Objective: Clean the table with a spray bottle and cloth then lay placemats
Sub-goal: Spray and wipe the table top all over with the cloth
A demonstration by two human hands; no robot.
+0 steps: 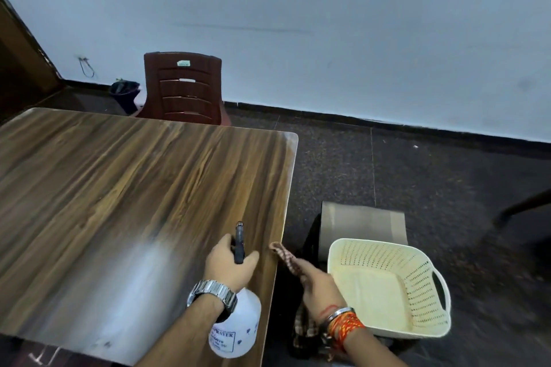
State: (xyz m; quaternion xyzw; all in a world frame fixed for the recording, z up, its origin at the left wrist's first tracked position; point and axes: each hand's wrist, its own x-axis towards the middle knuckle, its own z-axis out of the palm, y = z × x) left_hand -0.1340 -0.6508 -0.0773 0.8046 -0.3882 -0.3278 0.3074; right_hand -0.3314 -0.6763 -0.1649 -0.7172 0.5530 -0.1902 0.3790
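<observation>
My left hand [229, 265] grips the dark head of a white spray bottle [237, 328] over the near right part of the wooden table [125, 188], nozzle pointing away from me. My right hand [320, 286] holds a brown checked cloth [286, 258] just off the table's right edge; more of the cloth hangs below my wrist. Grey placemats [363, 220] lie on a dark stool beside the table.
A cream perforated basket [417, 289] sits to the right of my right hand, partly over the placemats. A brown plastic chair [183, 86] stands at the table's far side, with a dark bin [125, 94] beside it. Dark floor spreads to the right.
</observation>
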